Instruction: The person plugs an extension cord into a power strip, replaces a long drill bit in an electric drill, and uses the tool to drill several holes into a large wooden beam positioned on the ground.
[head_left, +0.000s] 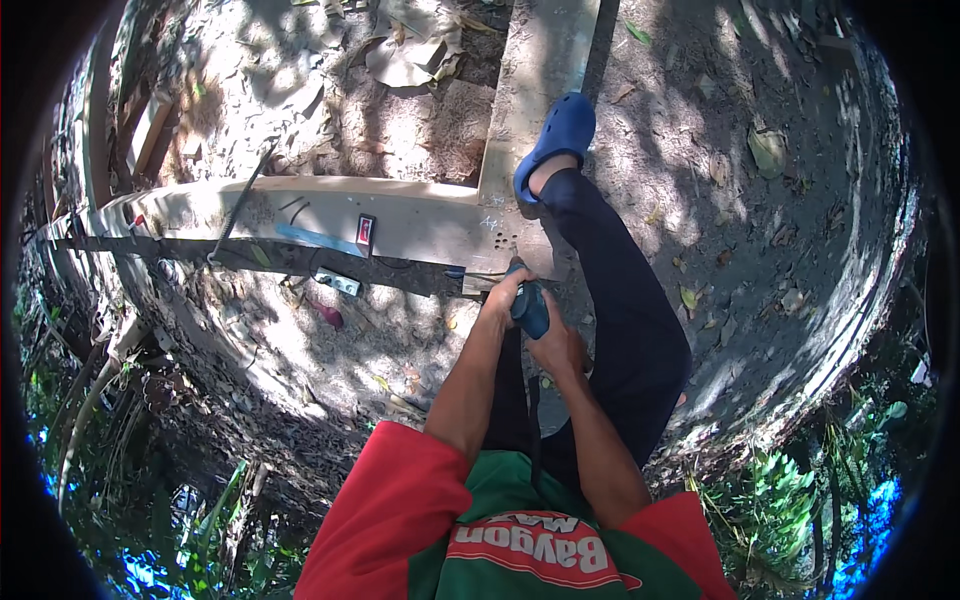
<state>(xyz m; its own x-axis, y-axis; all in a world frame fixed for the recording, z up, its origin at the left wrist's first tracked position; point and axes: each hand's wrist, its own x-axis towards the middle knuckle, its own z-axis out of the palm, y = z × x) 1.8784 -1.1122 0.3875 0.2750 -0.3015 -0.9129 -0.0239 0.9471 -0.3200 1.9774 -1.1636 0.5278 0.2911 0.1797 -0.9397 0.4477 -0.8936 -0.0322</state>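
Observation:
With my right hand (556, 341) around its grip, I hold a dark teal power drill (530, 313). My left hand (511, 291) is wrapped around the front of its body, near the chuck. The drill points away from me, towards a thick wooden beam (427, 229). At its nose the bit meets or nearly meets the wood beside a cluster of several drilled holes (502, 238); whether it is in the wood I cannot tell. Pencil or chalk marks (489, 222) stand just beyond the holes. My foot in a blue clog (568, 127) presses on a second plank (525, 97) joining the beam.
Along the beam lie a small red-and-black box (364, 231), a blue strip (315, 238) and a long, thin, dark rod (244, 196). A white power strip (337, 281) and a dark red object (328, 313) rest on the leaf-strewn ground. At the far left is a wood offcut (148, 133).

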